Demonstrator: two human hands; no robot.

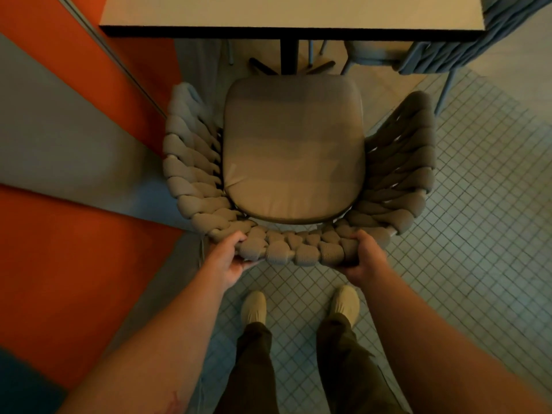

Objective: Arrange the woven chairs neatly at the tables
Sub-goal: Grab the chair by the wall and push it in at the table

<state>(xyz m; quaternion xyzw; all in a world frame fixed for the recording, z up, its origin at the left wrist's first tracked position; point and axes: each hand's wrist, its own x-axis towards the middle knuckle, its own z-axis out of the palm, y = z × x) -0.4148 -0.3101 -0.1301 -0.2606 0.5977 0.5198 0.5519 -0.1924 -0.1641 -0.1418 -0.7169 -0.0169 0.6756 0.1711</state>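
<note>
Fingers [240, 239] of the left hand [231, 258] are being curled over the top rim of the woven chair [298, 251], with the thumb being pressed up from beneath. The same grip is being applied by the right hand [363, 255], whose fingers [355, 237] are being wrapped over the rim further along. Between the two hands the curved backrest is being held; its thick, padded, taupe cords are being shown in a chunky, knotted weave that sweeps round into both armrests. Just beyond the fingers, a smooth, rounded-square seat cushion [294, 147] is being cradled inside that weave. The chair's front is being presented to the black pedestal [289, 55] of a pale, square-cornered table [292, 10] with a dark edge band, and is near it. By the table's right corner, a second chair [466, 46] of grey-blue cord is being partly hidden under the tabletop. Small square floor tiles [478, 204] are being stood on by the woven chair and by two pale shoes [254, 307].
</note>
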